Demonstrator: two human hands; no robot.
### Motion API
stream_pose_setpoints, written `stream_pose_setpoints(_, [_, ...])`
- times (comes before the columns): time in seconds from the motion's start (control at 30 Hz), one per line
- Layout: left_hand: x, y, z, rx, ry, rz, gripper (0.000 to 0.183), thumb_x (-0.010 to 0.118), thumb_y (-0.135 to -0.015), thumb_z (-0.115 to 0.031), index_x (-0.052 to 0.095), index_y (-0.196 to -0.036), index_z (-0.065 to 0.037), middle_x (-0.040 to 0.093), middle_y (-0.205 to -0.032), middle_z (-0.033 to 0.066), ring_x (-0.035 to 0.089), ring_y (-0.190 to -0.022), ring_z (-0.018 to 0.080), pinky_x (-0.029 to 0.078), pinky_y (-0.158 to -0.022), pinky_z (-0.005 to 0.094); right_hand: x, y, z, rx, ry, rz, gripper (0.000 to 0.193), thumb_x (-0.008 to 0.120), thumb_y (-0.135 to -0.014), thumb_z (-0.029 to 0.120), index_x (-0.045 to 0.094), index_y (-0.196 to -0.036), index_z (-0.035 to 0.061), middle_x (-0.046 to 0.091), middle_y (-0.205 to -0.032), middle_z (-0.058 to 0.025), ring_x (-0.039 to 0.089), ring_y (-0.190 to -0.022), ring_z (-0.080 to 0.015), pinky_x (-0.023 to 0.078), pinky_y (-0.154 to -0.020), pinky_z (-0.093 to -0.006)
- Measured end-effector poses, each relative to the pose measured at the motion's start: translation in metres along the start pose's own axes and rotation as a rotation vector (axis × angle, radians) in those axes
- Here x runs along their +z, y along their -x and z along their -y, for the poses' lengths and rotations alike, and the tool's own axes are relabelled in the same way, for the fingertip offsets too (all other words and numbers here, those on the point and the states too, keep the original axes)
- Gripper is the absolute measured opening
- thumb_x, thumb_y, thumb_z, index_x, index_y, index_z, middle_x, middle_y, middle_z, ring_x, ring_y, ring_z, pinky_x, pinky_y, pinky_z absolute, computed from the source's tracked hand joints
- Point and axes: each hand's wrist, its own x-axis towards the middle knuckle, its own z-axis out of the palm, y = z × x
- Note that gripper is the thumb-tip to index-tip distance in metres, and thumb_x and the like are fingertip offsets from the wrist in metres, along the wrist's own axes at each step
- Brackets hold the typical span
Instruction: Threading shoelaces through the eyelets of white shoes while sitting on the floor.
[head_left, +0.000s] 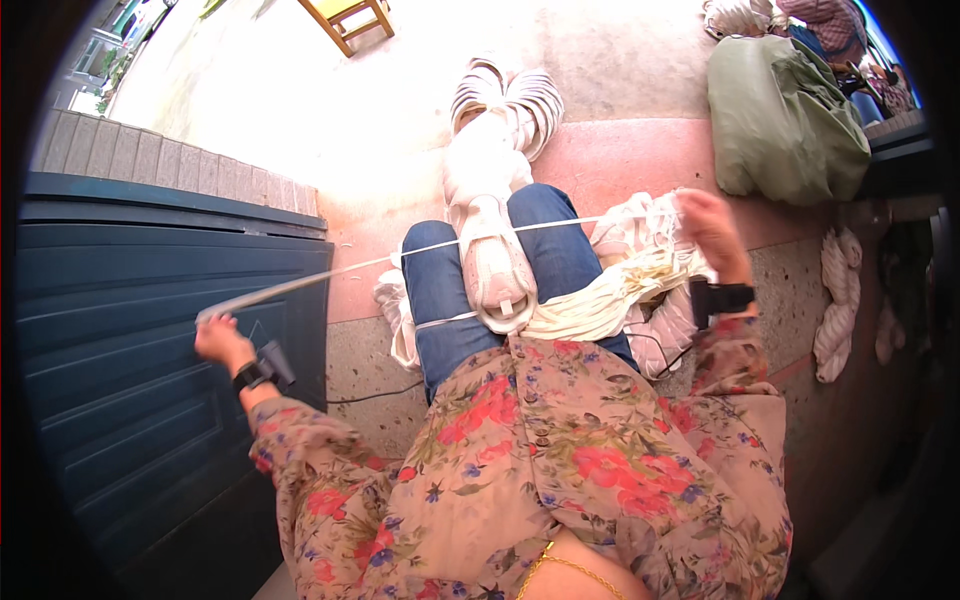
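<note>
A white shoelace point(385, 258) is stretched taut from side to side above my knees. My left hand point(224, 341) is pinched on its left end, out beside the dark blue door. My right hand point(712, 232), slightly blurred, is closed on the right part, past my right knee. Between my thighs lies a white shoe point(500, 275), and the lace crosses over it. Spread on my right thigh is a bundle of cream laces point(590, 305). A white band point(446, 321) runs across my left thigh beside the shoe.
More white shoes point(508, 105) are lined up beyond my knees. White heaps of laces point(640, 222) lie near my right knee. A large green sack point(785, 120) stands at the far right, with a person point(830, 25) behind it. The dark blue door point(170, 350) is close on the left; a yellow stool point(350, 18) is far ahead.
</note>
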Motion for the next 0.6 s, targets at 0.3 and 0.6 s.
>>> stream_pose_setpoints(0.3, [-0.136, -0.064, -0.013, -0.175, 0.411, 0.135, 0.026, 0.039, -0.087, -0.005, 0.033, -0.062, -0.008, 0.029, -0.058, -0.0011, 0.026, -0.046, 0.0098, 0.028, -0.044, 0.0241, -0.242, 0.062, 0.089, -0.568, -1.267, -0.027, 0.013, 0.038, -0.088, 0.003, 0.044, -0.077, 0.0026, 0.04, -0.063, -0.0025, 0.04, -0.056, -0.0123, 0.035, -0.055, -0.0262])
stream_pose_setpoints(0.6, [0.037, 0.078, -0.044, -0.19, -0.127, 0.652, 0.007, 0.053, -0.084, -0.007, 0.049, -0.09, -0.004, 0.035, -0.056, -0.0045, 0.033, -0.044, 0.0028, 0.025, -0.035, 0.0182, -0.108, 0.004, 0.027, -0.358, -0.876, -0.011, 0.032, 0.039, -0.089, 0.002, 0.039, -0.121, -0.0013, 0.053, -0.097, -0.0129, 0.034, -0.05, -0.0078, 0.029, -0.036, -0.0187])
